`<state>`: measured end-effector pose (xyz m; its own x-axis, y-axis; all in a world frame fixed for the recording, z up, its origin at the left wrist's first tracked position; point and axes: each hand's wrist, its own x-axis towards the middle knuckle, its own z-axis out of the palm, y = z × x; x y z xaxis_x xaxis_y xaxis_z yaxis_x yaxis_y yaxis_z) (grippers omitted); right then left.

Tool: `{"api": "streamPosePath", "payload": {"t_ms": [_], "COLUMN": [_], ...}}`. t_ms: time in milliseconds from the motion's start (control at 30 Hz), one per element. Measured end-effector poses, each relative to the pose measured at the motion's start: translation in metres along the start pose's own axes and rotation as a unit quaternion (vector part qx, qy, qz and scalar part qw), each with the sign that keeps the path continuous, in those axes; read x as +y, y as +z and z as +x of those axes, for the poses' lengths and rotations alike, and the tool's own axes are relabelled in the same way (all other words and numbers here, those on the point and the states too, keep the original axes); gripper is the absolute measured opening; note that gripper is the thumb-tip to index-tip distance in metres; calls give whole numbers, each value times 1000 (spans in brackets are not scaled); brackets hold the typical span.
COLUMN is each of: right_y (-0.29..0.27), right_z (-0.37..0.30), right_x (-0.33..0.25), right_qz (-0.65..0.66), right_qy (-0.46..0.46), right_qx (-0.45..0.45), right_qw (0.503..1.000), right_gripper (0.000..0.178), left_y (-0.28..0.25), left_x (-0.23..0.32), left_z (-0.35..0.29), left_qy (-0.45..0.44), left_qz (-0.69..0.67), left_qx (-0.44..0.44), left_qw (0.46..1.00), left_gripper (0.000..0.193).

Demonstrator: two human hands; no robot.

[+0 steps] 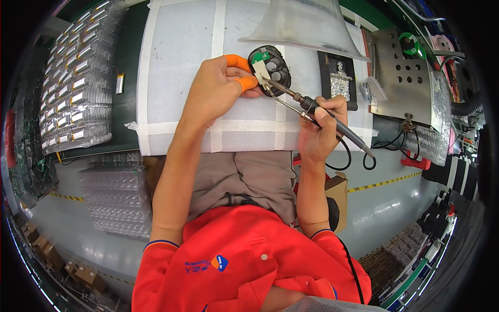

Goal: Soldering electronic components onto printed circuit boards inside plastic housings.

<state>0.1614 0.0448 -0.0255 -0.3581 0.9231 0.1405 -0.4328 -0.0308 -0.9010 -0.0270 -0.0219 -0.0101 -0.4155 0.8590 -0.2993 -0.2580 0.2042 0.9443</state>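
Note:
My left hand [221,83], with orange finger cots on a thumb and finger, grips the left edge of a black oval device housing [283,75]. Inside that housing show a green circuit board [263,55], a pale cream piece and round grey parts. My right hand [325,122] is closed around a soldering iron [340,125] with a thin metal feed tube beside its shaft. The iron's tip touches or hovers just over the cream piece; I cannot tell which. A black cord loops down from the handle.
A clear funnel-shaped hood [306,26] hangs over the far side of the white taped mat [176,62]. Right of the mat are a black tray [325,78] and a perforated metal box [384,88]. Stacked clear trays [78,99] of battery cells and one loose battery [120,83] lie left.

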Motion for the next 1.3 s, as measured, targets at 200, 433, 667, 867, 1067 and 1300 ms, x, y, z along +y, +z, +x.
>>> {"api": "streamPosePath", "payload": {"t_ms": [200,433,667,867,1067,1300], "right_y": [0,0,-2,-3,3,-4], "right_z": [0,0,0,-1,0,-2], "right_x": [0,0,1,1,2,2], "right_qz": [4,-14,-24,4,4,14], "right_qy": [-2,-14,-16,-32,-14,-17], "right_qx": [-7,-3,4,17,-7,22], "right_qw": [1000,1000,1000,999,1000,1000], "right_gripper": [15,13,16,16,15,17], "left_y": [0,-1,0,0,0,-6], "left_x": [1,-1,1,2,0,0], "left_z": [-1,1,0,0,0,-5], "left_qy": [-10,-2,5,2,4,-1], "left_qz": [-16,-39,-31,-37,4,-7], "left_qx": [7,-4,0,4,-4,-12], "left_qw": [1000,999,999,999,1000,1000], "left_gripper": [24,24,22,22,19,22]}}
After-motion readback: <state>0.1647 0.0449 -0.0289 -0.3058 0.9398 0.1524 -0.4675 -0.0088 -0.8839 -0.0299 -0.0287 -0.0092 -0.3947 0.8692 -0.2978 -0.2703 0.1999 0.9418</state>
